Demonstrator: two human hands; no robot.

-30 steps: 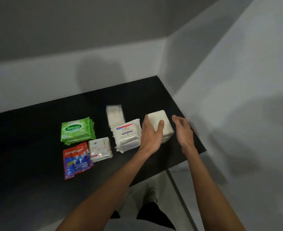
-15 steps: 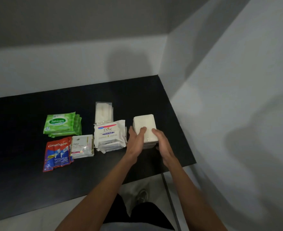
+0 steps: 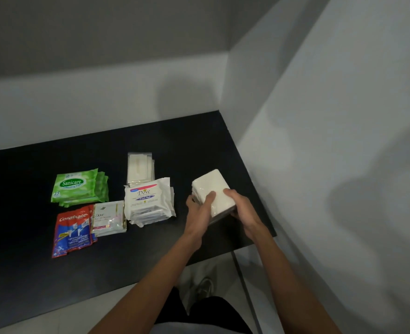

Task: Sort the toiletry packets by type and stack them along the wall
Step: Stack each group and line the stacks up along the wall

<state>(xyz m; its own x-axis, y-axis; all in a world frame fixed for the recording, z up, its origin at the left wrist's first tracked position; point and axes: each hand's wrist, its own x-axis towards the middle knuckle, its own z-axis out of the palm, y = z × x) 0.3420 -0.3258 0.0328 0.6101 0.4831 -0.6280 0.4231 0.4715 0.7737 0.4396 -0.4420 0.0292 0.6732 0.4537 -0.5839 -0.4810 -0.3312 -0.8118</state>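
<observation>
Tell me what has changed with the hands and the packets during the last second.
The right hand, open beside the white stack a second ago, closed onto its right side; the left hand stayed on its left side. Both now grip it. The Sanicare packs, Colgate sachets and Dove wipes kept their places.

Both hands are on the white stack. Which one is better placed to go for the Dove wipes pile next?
Probably left. The left hand grips the white stack on the side facing the Dove wipes pile; the right hand sits on the far, wall side and would have to cross.
</observation>
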